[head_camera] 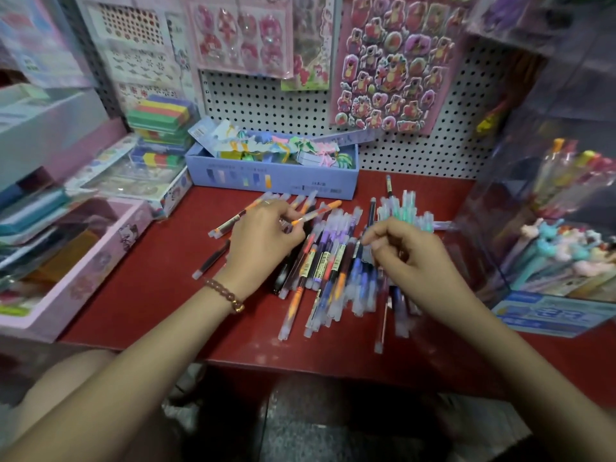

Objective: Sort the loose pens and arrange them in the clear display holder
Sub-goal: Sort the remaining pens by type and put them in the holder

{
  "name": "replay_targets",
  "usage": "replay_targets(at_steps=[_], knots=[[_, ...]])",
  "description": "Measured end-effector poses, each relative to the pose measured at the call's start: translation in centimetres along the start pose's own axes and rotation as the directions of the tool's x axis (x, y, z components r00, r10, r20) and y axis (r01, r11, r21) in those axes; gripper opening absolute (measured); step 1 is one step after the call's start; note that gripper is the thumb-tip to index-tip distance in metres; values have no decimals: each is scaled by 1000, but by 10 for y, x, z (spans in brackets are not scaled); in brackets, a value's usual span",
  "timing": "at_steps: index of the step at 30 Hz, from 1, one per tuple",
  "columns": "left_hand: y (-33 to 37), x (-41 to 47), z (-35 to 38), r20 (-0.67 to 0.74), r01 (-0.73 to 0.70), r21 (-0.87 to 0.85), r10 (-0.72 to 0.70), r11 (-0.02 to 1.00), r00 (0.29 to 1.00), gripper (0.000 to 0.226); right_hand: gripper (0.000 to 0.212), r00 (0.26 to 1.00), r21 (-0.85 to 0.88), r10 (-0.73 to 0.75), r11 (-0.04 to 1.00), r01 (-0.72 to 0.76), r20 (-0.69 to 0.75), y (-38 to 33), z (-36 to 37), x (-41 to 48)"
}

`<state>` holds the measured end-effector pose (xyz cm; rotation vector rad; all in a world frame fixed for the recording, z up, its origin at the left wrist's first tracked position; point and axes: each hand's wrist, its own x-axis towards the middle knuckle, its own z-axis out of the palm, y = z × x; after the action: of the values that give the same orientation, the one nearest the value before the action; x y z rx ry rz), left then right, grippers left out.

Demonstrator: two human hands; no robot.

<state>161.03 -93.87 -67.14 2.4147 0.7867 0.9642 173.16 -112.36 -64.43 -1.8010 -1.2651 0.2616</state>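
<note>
Translucent-capped pens [328, 261], orange, purple, blue, in a loose heap

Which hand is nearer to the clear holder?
Right. The right hand is over the pens, just left of the holder; the left hand is farther left, pinching an orange pen.

Red shelf [160, 295] backed by a white pegboard [266, 101]. A bear sticker sheet [390, 61] and a pink sticker pack [240, 31] hang on the pegboard. At the shelf's rear stands an open blue box [286, 181] of printed paper items; left of it, a striped coloured stack [160, 118]. A pink box [83, 281] sits at the left edge.
</note>
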Motion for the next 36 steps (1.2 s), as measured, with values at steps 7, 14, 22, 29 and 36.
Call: replay_targets(at_steps=[7, 14, 22, 29, 36], knots=[[21, -27, -27, 102, 45, -551, 13, 833, 995, 16, 48, 956, -451, -275, 869, 203, -100, -10, 29, -1], [30, -25, -47, 262, 51, -667, 170, 743, 950, 21, 22, 857, -579, -426, 791, 198, -289, -8, 29, -14], [-17, -28, -34, 578, -123, 3, 99, 992, 810, 64, 9, 954, -61, -7, 998, -11, -299, -7, 38, -28], [-11, -48, -13, 664, -334, 189, 131, 923, 737, 76, 33, 990, 11, 76, 997, -75, -123, -1, 37, -28], [20, -55, 17, 589, -380, 85, 261, 921, 765, 73, 25, 994, -147, 93, 984, -99, -52, 2, 40, -24]])
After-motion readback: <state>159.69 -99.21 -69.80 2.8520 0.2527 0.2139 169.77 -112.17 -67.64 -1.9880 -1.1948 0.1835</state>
